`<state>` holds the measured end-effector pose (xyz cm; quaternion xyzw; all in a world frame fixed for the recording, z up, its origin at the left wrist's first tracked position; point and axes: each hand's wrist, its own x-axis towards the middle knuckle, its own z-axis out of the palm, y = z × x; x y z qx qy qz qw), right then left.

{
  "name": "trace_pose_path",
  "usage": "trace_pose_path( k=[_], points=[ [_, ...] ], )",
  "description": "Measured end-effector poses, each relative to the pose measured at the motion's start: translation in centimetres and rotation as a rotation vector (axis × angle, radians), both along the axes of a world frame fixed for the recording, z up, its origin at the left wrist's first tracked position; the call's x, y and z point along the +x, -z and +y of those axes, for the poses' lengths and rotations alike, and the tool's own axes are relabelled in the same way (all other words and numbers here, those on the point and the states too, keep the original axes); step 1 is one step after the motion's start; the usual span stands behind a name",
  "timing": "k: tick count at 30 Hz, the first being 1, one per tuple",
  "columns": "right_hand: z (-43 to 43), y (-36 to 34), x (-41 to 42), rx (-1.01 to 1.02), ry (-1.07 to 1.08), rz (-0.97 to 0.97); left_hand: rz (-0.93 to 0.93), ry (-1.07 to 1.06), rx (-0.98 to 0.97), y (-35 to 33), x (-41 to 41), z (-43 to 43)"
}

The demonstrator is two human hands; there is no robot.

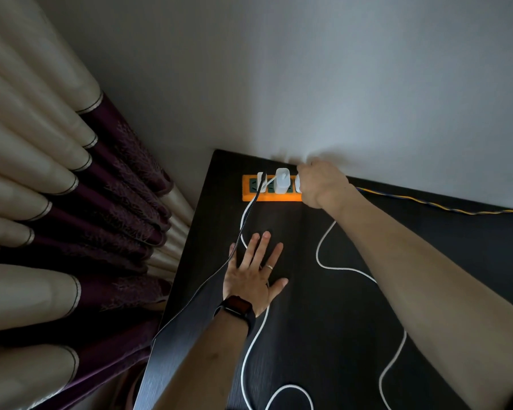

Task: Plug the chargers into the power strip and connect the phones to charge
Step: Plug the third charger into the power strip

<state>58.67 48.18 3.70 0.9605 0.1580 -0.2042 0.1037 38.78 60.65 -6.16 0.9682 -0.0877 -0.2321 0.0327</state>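
An orange power strip lies at the back of the dark table, against the wall. Two white chargers stand plugged into it: a small one at the left and a taller one in the middle. My right hand is closed around a third white charger at the strip's right end. My left hand rests flat on the table, fingers spread, lying over a white cable. A dark braided cable runs from the small charger off the table's left edge. No phones are in view.
A second white cable snakes across the table under my right forearm. The strip's blue-and-yellow cord trails right along the wall. Cream and purple curtains hang to the left of the table edge.
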Motion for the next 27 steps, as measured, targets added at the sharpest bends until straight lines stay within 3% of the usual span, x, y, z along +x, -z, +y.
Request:
trace_pose_path(
  k=[9,17,23,27],
  points=[
    [2.7,0.1,0.3,-0.197,-0.093,-0.037,-0.011,-0.006,-0.015,0.0,0.1,-0.1],
    [2.7,0.5,-0.9,-0.148,-0.041,-0.075,-0.001,-0.015,-0.021,0.2,-0.5,-0.1],
    [-0.6,-1.2,-2.5,0.288,0.265,0.026,0.007,-0.022,0.013,-1.6,0.2,-0.8],
    [-5.1,-2.5,-9.6,0.676,0.601,-0.051,-0.025,0.002,0.044,-3.9,-1.1,-2.5]
  ],
)
